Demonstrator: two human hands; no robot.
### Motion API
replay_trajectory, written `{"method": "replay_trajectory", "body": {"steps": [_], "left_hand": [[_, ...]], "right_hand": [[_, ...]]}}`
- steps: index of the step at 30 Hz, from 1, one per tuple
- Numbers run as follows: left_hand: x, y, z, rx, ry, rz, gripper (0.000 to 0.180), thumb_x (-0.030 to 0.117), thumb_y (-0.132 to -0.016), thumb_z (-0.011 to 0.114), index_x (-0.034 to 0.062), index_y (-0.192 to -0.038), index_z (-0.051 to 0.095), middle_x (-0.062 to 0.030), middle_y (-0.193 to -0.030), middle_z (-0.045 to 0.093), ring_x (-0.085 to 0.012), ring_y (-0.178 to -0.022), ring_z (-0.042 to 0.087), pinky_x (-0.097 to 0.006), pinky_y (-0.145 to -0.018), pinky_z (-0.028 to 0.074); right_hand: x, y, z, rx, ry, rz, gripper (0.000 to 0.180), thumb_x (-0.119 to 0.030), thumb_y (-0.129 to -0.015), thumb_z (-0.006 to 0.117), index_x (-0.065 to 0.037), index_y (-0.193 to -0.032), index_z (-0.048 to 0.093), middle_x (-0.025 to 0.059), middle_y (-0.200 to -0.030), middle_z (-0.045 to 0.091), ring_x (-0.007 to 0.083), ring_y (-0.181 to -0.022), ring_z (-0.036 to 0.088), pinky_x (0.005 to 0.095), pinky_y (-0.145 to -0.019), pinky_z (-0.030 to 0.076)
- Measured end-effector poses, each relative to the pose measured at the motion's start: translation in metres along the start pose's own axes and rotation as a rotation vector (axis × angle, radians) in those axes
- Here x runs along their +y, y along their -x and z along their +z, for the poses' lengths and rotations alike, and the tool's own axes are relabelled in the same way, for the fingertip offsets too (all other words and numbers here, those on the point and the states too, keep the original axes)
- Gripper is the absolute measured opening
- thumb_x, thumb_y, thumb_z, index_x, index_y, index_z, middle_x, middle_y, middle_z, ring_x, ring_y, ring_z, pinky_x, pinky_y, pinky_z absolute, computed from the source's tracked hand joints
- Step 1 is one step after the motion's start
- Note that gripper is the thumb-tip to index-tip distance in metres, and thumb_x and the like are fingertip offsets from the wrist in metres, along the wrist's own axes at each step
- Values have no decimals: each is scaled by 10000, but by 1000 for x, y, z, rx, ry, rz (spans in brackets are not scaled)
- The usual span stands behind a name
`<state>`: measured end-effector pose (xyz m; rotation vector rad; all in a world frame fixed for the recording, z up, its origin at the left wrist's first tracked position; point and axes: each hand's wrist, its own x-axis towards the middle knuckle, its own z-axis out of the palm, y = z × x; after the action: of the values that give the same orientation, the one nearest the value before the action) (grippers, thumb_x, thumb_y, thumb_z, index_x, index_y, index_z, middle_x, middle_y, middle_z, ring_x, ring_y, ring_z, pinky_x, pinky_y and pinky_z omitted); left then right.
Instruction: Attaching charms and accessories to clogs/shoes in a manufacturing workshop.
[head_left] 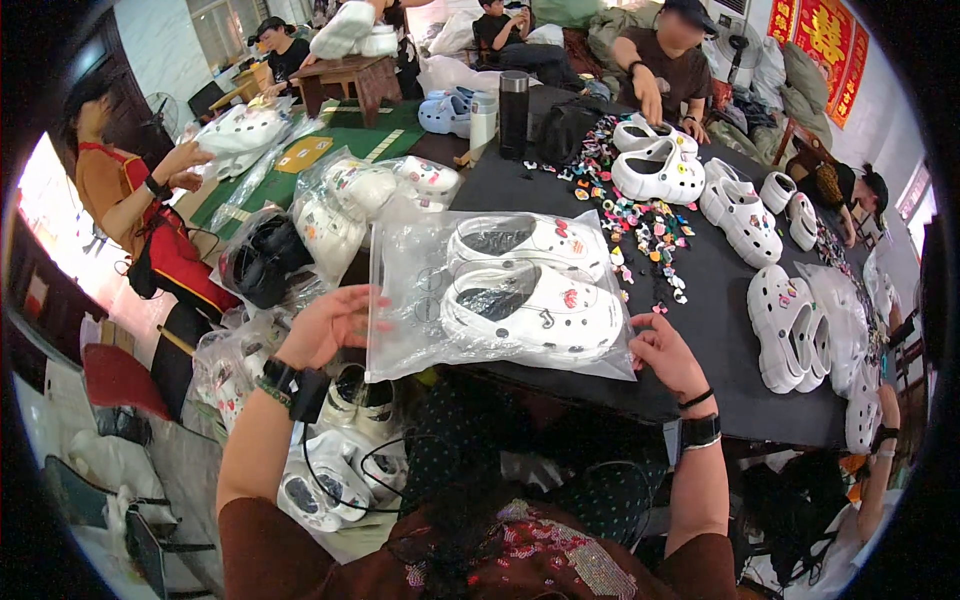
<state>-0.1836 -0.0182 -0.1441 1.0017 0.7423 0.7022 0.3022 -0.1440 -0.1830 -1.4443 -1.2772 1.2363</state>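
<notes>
table: long black-topped work table (pixel 720 330), runs from near edge to far end, people seated around it
bag: clear plastic bag (pixel 410 300), flat on near edge of table, right in front of the person, its left part overhanging the edge; holds the pair of clogs
clogs in bag: two white foam clogs with small coloured charms (pixel 535 300), side by side inside bag, toes pointing right
left hand: left hand (pixel 335 322) at bag's left edge, fingers half curled and resting against the plastic, thumb side near the edge; touching, not clearly pinching, cannot tell if it grips
right hand: right hand (pixel 668 355) at bag's lower right corner, fingers bent, fingertips pinching the plastic corner
bagged pile: heap of bagged white clogs (pixel 360 195) left of table, beyond left hand
black pair: bagged black clogs (pixel 262 262) just left of that heap
loose clogs right: row of unbagged white platform clogs (pixel 790 330) on right side of table, well apart from bag
loose clogs far: more white clogs (pixel 660 170) at far side, near a seated person's hands
low pile: bagged white clogs (pixel 345 470) below table edge, under left forearm
charms: scatter of small multicoloured shoe charms (pixel 640 215) on table between bag and far clogs, some just beside bag's upper right corner
tumbler: tall dark cylindrical flask (pixel 513 112) upright at far left of table
cup: white cylindrical cup (pixel 483 118) just beside flask
wristwear: dark bands on both wrists
</notes>
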Motion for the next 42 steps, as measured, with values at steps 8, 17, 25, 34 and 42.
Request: {"method": "replay_trajectory", "body": {"steps": [8, 17, 25, 34, 42], "left_hand": [[-19, -89, -30, 607, -1056, 508, 457, 189, -824, 727, -17, -1191, 550, -68, -1011, 647, -141, -841, 617, -273, -679, 502], [-1, -138, -41, 463, -1008, 398, 384, 351, -884, 619, -22, -962, 663, -116, -793, 674, -193, -663, 608, -331, -628, 487], [-18, -121, -43, 596, -699, 78, 352, 336, -863, 638, -14, -883, 664, -142, -742, 668, -233, -623, 619, -365, -594, 483], [-6, -94, 14, -23, -1288, 696, 302, 330, -924, 571, 75, -935, 731, -155, -891, 686, -266, -876, 649, -355, -754, 482], [-20, -107, 23, -108, -929, 519, 417, 180, -957, 525, 48, -1351, 490, -98, -1391, 488, -207, -1193, 519, -351, -1007, 406]], "right_hand": [[4, -18, -6, 117, 84, 36, 226, -173, -951, 557, -8, -1103, 532, 44, -797, 626, 103, -639, 583, 238, -579, 465], [7, -73, -2, 240, 114, 179, 406, -414, -956, 515, -17, -1010, 577, 37, -817, 601, 118, -626, 557, 263, -534, 450], [20, -87, -3, 244, 301, 59, 395, -386, -947, 543, -16, -823, 604, -1, -659, 557, 93, -568, 511, 264, -508, 411], [26, -104, -5, 281, 252, 26, 425, -374, -939, 549, 16, -781, 605, 55, -672, 599, 153, -595, 547, 309, -571, 438], [27, -111, 2, 282, 438, -109, 337, -286, -895, 600, 49, -891, 641, 161, -770, 651, 234, -695, 616, 348, -647, 471]]}}
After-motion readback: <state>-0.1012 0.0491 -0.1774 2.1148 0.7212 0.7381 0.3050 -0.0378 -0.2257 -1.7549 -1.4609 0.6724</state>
